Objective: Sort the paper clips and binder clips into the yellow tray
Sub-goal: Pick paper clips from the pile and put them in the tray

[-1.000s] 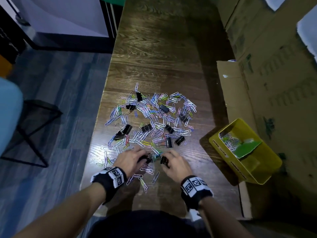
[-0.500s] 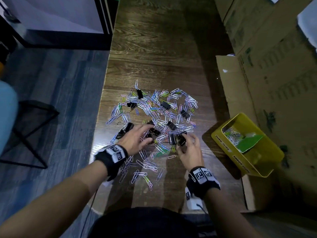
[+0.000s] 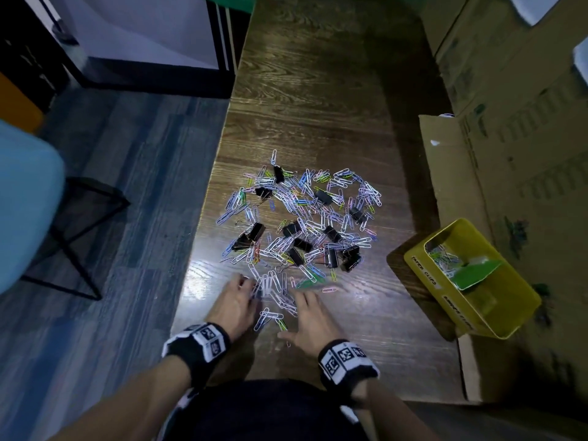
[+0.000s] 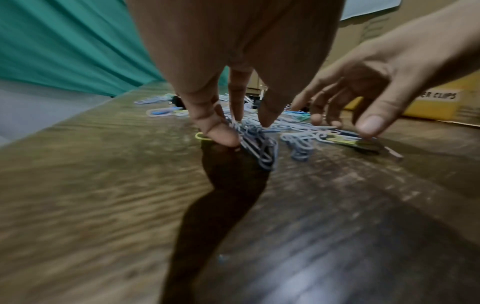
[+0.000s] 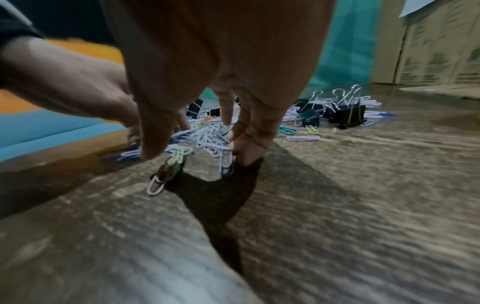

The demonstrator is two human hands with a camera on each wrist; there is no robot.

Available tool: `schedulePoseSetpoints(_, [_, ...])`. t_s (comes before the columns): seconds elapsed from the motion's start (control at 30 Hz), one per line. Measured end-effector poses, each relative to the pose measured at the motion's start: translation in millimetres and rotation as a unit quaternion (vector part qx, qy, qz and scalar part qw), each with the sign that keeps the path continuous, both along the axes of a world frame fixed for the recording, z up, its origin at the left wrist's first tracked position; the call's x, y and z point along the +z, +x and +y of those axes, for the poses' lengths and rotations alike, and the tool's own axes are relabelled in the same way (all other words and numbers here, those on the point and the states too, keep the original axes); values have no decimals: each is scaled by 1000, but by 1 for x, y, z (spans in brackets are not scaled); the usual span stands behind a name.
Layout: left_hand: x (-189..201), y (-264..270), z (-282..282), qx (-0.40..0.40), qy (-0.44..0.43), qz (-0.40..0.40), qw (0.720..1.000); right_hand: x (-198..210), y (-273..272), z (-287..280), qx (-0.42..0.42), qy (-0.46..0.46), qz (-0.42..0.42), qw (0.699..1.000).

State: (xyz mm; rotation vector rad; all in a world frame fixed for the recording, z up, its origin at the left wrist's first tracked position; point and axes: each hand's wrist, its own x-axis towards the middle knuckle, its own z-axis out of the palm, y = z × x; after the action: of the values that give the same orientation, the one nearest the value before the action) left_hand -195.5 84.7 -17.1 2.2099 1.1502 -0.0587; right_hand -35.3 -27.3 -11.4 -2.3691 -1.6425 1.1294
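Wooden table (image 3: 318, 90) carries roughly fifteen black binder clips (image 3: 332, 257) amid paper clips (image 3: 305, 211) too numerous to count. Left hand (image 3: 235, 302) and right hand (image 3: 313, 316), fingers spread, press a small heap between them. One yellow tray (image 3: 496, 326) sits right, its contents partly hidden.

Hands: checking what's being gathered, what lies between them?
A small heap of paper clips lies between the left hand and right hand, clearest in the head view.

Head cam overhead; wrist cams tabletop-close.
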Motion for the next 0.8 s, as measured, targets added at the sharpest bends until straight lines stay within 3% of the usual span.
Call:
schedulePoseSetpoints(0.17, [6, 10, -8, -64, -20, -20, 998, 6, -4, 4, -3, 42, -60, 997])
schedulePoseSetpoints(0.33, [10, -34, 6, -14, -36, 47, 998, 6, -3, 1, 47, 24, -98, 994])
schedulePoseSetpoints(0.47, [7, -32, -11, -54, -83, 37, 994, 4, -11, -4, 88, 31, -97, 991])
schedulePoseSetpoints(0.63, [5, 13, -23, -77, -53, 7, 996, 4, -13, -7, 40, 47, -94, 994])
schedulePoseSetpoints(0.8, [8, 20, -2, -132, 18, 122, 984, 6, -19, -2, -13, 32, -93, 995])
